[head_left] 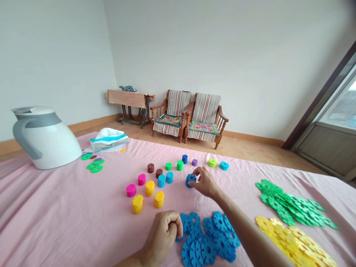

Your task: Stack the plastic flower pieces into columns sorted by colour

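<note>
Left hand [164, 233]: palm turned out of sight
Blue stack [189, 184]: edge covered by right hand [205, 182]
Yellow pile [292, 241]: cut off below
Door [333, 139]: cut off right

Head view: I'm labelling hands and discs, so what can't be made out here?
In the head view:
Left hand: palm and anything inside, hidden by curled fingers.
Blue stack: part of right side, behind the right hand.
Blue pile: lower discs, covered by upper ones.
Yellow pile: near end, cut by the bottom edge.

No text readable; lettering on tissue box [109, 144] too small
</note>
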